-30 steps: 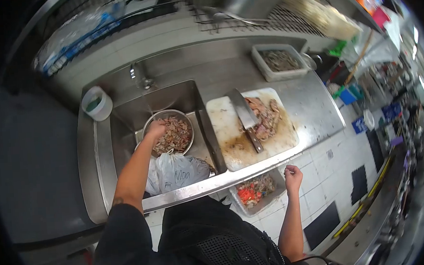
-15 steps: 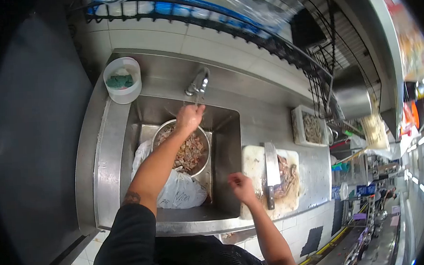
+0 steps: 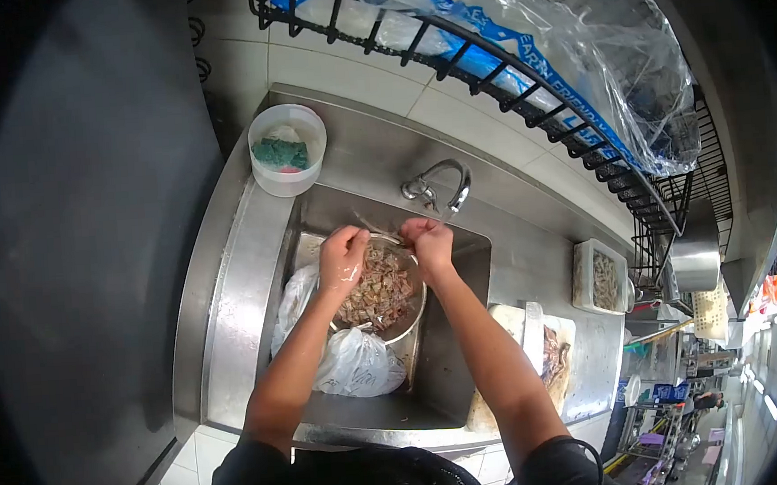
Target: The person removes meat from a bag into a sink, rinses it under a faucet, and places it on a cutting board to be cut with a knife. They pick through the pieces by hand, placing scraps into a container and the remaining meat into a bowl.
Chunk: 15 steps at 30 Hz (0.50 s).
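A round metal bowl [image 3: 424, 298] of small chopped pieces [image 3: 378, 288], greyish-brown and pink, stands in the steel sink [image 3: 448, 345]. My left hand [image 3: 343, 259], wet and curled closed, is over the bowl's far left side; what its fingers hold, if anything, is hidden. At the far right rim my right hand [image 3: 428, 240] has its fingers bent closed, seemingly on the rim. A white plastic bag [image 3: 360, 364] lies in the sink against the near side of the bowl. Behind my right hand is the curved faucet [image 3: 452, 185].
On the left corner of the counter stands a clear tub [image 3: 288, 164] with a green scouring pad. To the right, my right forearm partly covers a cutting board [image 3: 509, 320] with a cleaver [image 3: 533, 327] and meat [image 3: 556, 357]. A plastic container [image 3: 599, 274] sits behind them. A wire rack [image 3: 485, 81] hangs above.
My left hand has drawn back from under the faucet to the bowl. My right hand has moved from beside the cutting board to the bowl's far rim. The view has shifted.
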Available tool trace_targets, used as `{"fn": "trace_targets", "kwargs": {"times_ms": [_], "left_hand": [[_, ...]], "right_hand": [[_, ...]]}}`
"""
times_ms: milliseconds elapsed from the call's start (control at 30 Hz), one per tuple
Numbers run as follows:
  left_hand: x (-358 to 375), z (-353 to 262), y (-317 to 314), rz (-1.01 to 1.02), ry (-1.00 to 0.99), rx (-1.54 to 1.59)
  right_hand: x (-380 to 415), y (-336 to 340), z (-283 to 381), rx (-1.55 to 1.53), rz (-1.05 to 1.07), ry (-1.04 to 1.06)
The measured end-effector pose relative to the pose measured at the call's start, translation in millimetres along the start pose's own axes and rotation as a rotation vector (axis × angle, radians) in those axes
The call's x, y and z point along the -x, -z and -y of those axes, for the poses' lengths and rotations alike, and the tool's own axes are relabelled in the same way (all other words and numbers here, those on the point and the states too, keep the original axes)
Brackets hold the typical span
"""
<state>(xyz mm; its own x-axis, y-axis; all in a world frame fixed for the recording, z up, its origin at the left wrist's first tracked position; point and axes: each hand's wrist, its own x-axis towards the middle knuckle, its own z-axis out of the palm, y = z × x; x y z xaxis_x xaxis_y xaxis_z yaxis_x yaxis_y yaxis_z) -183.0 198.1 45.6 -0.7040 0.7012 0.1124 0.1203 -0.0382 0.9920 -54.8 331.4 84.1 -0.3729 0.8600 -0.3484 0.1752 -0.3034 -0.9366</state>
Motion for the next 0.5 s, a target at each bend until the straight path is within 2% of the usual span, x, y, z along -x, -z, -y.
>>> {"fn": "trace_targets", "kwargs": {"times_ms": [33, 67, 133, 167, 233, 267, 300, 367, 433, 467, 500], "left_hand": [[0.7, 11.8, -0.8, -0.029, 0.023, 0.060], [1.2, 16.4, -0.8, -0.019, 0.020, 0.060], [2.6, 18.1, -6.5, -0.003, 0.021, 0.036], [3.8, 9.9, -11.5, 0.016, 0.015, 0.037], [7.2, -14.8, -22.8, 0.099, 0.123, 0.156], [7.6, -20.1, -29.8, 0.134, 0.112, 0.149], [8.2, -24.2, -35.5, 0.096, 0.030, 0.077], [9.5, -34.8, -49.4, 0.010, -0.177, -0.031], [7.4, -42.7, -57.0, 0.049, -0.263, -0.097], [10.0, -57.3, -60.4, 0.124, -0.120, -0.070], [8.4, -61.2, -66.9, 0.180, -0.061, -0.035]], "right_hand": [[1.6, -5.1, 14.3, 0.148, -0.113, 0.105], [-5.7, -3.7, 12.6, 0.143, -0.122, 0.106], [-18.8, 5.8, 0.6, 0.563, -0.157, 0.414], [-3.5, -1.2, 15.8, 0.594, -0.209, 0.526], [4.3, 1.1, 19.2, 0.602, -0.237, 0.493], [5.6, 5.1, 21.4, 0.614, -0.244, 0.465], [1.5, 11.9, 20.9, 0.619, -0.156, 0.423], [7.9, 18.0, 15.3, 0.385, -0.089, 0.452], [12.8, 32.7, 11.0, 0.478, -0.012, 0.453], [22.1, 40.8, 11.6, 0.571, 0.022, 0.470], [28.7, 47.8, 2.3, 0.513, 0.042, 0.458]]}}
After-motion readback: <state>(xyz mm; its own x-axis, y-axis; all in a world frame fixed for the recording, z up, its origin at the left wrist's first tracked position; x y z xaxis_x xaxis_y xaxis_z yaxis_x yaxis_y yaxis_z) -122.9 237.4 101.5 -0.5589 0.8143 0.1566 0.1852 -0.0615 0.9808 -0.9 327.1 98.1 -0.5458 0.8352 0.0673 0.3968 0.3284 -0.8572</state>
